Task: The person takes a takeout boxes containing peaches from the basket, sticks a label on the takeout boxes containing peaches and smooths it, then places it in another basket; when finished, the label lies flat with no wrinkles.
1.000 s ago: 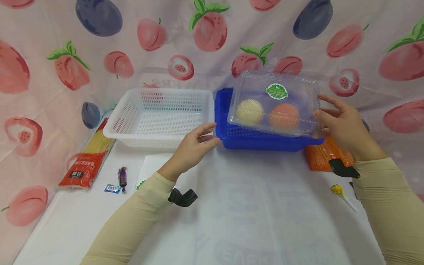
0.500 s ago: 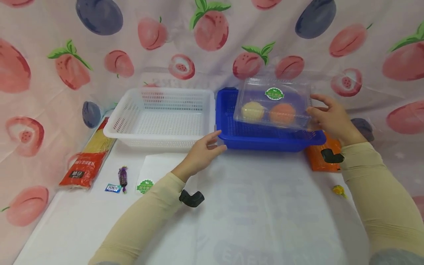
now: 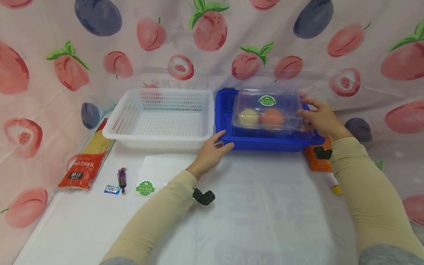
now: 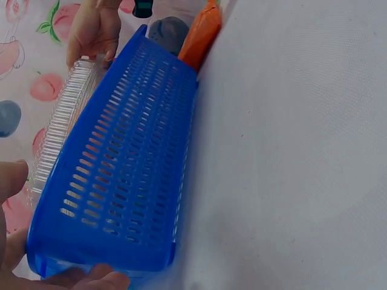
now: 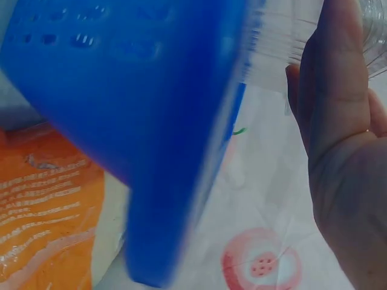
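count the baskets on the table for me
2. The white basket sits left of centre; the blue basket stands right beside it, with the left hand on its near left corner. None seem hidden.

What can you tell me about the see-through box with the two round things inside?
The clear plastic box is a lidded clamshell with ribbed sides and a green and white round sticker on top. Inside sit two round pieces side by side, one pale yellow and one orange. It sits level in the blue basket, rising above the rim; whether it rests on the basket's floor cannot be told. The right hand holds its right end. The left hand touches only the basket's front corner.
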The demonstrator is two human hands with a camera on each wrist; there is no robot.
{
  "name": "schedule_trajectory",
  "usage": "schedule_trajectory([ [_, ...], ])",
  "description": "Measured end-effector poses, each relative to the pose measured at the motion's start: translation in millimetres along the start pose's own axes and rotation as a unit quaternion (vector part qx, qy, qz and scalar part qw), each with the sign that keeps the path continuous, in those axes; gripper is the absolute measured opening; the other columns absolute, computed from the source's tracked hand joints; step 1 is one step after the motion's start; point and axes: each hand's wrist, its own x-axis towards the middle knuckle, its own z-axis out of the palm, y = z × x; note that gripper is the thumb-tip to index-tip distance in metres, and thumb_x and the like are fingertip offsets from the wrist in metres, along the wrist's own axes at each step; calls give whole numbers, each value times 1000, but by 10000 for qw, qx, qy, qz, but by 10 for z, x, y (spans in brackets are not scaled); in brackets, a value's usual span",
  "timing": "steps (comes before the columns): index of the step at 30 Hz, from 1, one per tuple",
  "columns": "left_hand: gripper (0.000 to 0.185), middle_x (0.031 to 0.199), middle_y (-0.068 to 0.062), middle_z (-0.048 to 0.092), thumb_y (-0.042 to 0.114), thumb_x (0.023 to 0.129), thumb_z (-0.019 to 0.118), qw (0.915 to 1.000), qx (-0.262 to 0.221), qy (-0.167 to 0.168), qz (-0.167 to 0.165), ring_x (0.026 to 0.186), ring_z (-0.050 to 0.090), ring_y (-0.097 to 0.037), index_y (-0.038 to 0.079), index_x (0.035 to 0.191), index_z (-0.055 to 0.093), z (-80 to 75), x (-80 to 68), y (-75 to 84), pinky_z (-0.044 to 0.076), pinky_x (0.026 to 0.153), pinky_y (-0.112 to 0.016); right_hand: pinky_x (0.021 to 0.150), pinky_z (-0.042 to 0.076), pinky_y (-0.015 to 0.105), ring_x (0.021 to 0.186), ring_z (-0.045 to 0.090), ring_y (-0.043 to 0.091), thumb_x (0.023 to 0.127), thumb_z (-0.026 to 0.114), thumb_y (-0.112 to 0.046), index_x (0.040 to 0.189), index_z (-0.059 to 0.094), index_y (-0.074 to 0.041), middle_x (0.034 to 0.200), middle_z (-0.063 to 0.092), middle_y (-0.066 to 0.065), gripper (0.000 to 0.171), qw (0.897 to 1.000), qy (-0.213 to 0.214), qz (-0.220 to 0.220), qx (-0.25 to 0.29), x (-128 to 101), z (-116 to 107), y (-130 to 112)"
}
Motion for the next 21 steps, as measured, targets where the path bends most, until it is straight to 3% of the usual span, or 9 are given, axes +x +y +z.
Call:
schedule_trajectory([
  [3,67,154,-12,42,35,95,70,9999,102,130,-7,133,49,-30,20,153,43,35,24,2,47,102,-42,55,58,31,57,53,6,102,59,-16,152,34,-3,88,61,-9,57,9993,33,18,-373,21,-1,41],
  [8,69,156,-11,40,38,95,70,9995,188,234,-23,137,44,-31,19,154,41,73,59,15,43,106,-43,56,58,30,57,55,5,103,57,-17,153,32,-2,87,58,-8,58,9986,-1,147,-515,58,-10,113],
  [15,70,156,-11,40,39,95,69,9993,174,316,-66,138,43,-28,20,155,39,107,108,20,41,108,-40,60,58,29,64,54,5,104,56,-25,157,26,-4,108,46,6,65,9950,-199,314,-924,124,-32,212],
  [19,70,156,-12,39,36,95,69,9995,12,313,-64,138,43,-29,19,155,39,114,122,22,42,108,-40,60,59,32,63,59,8,105,54,-28,158,22,-3,108,52,4,67,9939,-377,518,-902,155,-45,242],
  [21,69,156,-12,39,34,96,69,9995,-76,316,-61,138,43,-29,18,155,39,117,130,24,41,108,-40,63,59,32,65,62,8,105,53,-29,159,21,-3,116,52,8,68,9926,-531,583,-925,165,-48,241],
])
